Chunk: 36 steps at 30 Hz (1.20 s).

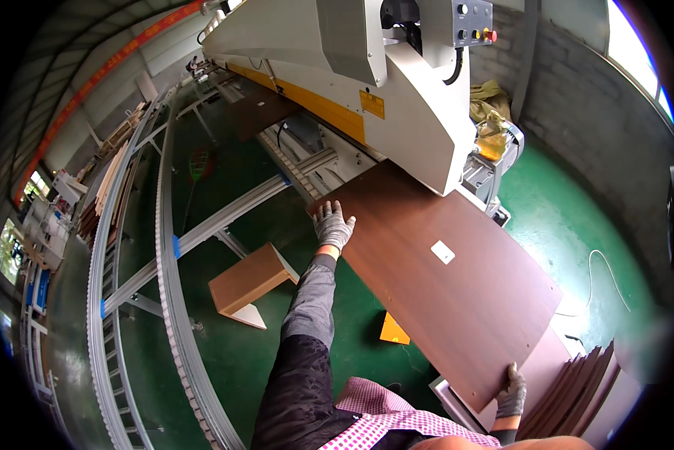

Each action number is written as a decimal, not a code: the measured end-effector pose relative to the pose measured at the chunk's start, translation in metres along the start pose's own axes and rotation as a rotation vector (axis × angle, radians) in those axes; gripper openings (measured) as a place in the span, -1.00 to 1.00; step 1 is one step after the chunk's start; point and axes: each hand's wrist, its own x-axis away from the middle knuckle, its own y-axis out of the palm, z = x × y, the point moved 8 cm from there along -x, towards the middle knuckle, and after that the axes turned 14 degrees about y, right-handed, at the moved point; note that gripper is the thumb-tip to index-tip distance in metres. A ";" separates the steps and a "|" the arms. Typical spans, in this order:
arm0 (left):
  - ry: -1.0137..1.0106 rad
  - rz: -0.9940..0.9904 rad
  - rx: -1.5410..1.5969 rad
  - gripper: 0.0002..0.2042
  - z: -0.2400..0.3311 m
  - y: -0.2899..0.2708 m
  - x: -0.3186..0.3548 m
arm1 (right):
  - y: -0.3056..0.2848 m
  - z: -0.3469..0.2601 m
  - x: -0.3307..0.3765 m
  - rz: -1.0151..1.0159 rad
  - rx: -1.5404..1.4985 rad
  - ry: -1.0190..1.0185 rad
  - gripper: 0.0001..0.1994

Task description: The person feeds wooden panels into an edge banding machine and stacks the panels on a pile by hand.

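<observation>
A long brown board with a small white label on its face lies slanting in front of me, its far end under the white machine. On its far left edge my left hand, in a grey glove, rests with fingers spread. My right hand, gloved too, grips the near right corner, thumb on top and the other fingers hidden at the edge. A second brown board lies farther along the machine.
Roller rails curve along the left, joined by a metal crossbar. A brown bent panel piece sits on the green floor. Several upright boards stand at lower right. A control box with buttons hangs on the machine; a cable lies right.
</observation>
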 end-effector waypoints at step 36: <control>0.439 -0.580 0.761 -0.43 0.570 0.110 0.298 | -0.459 -0.020 0.524 1.363 -0.118 -0.553 -0.70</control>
